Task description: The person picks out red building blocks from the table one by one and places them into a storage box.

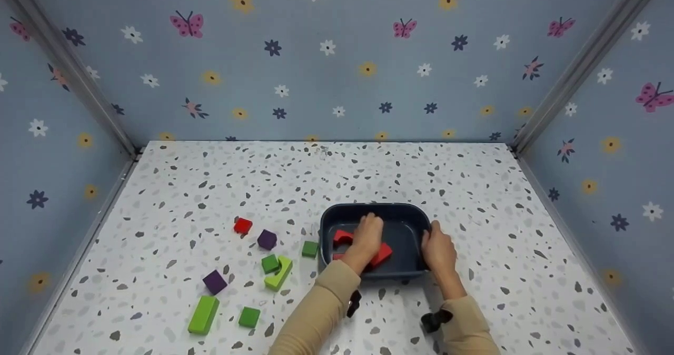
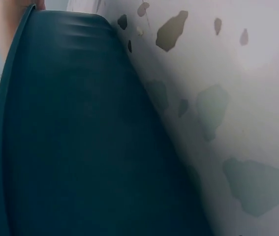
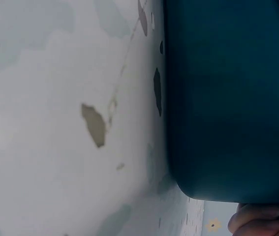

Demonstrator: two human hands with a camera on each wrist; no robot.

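A dark blue tub [image 1: 405,239] stands on the speckled table, with several red blocks [image 1: 383,255] lying in its left half. My left hand [image 1: 367,236] reaches down into the tub among them, fingers bent downward. Its fingertips are hidden behind the hand, so I cannot tell whether it holds a block. My right hand [image 1: 439,247] grips the tub's right side at the rim. In the right wrist view its fingers [image 3: 257,221] curl against the end of the tub's outer wall [image 3: 232,98]. The left wrist view is mostly filled by the tub's side [image 2: 80,123].
Left of the tub lie a red block [image 1: 243,226], purple blocks [image 1: 267,239], green cubes [image 1: 310,248], a light green arch block [image 1: 279,274] and a light green long block [image 1: 204,315]. Patterned walls [image 1: 337,55] enclose the table at the back and sides.
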